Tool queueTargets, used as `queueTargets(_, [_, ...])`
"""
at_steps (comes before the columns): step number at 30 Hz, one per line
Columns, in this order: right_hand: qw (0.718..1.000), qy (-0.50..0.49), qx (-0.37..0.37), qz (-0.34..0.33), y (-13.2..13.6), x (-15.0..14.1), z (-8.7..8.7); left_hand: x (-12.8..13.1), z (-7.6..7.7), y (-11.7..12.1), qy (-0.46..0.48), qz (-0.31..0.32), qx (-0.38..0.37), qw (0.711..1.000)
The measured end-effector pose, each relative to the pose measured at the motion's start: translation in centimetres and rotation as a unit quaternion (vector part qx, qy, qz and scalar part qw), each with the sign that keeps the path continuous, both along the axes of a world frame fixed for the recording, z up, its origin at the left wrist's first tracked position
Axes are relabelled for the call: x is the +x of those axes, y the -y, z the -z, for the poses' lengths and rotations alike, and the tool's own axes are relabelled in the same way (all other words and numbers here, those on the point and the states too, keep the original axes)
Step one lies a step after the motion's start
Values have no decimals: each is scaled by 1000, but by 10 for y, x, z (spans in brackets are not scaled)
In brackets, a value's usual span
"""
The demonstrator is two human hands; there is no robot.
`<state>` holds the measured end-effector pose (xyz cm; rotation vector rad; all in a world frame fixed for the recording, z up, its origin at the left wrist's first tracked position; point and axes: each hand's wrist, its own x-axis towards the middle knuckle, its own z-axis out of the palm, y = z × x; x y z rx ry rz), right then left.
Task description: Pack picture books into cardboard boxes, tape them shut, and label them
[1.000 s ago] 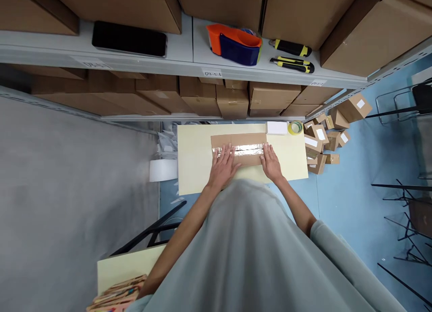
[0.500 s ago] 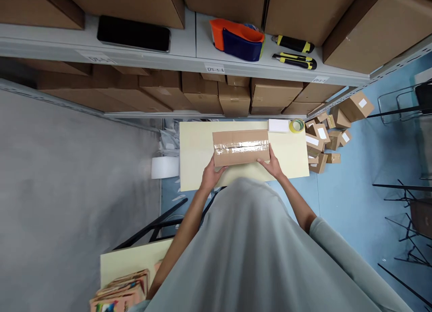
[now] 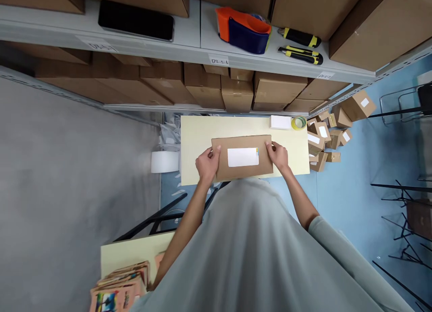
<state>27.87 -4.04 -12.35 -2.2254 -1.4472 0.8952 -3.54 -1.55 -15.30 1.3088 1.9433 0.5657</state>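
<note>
left hand (image 3: 208, 163) and right hand (image 3: 278, 155) apart, each clamped on one short end of a cardboard box (image 3: 241, 171), thumbs on top. box over the near part of the pale counter (image 3: 195, 133), white label (image 3: 243, 157) facing up. tape roll (image 3: 294, 125) just beside a white block (image 3: 280, 122), counter's far right corner. parcels (image 3: 333, 141) heaped on blue floor (image 3: 354, 177), right.

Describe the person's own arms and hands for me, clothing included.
The left hand and right hand are ungloved, with nothing visible on the wrists. The forearms are uncovered. The loose top is pale grey-blue and looks plain; its right sleeve ends near the elbow.
</note>
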Motion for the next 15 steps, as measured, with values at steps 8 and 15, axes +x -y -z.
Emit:
queueTargets(8, [999,-33,-37,2,-3,2,40,0,28,-12,-22,87,-72,993])
queueTargets(15, [997,-51,28,-46,52,-9,44,-3,33,55,57,175,60,981])
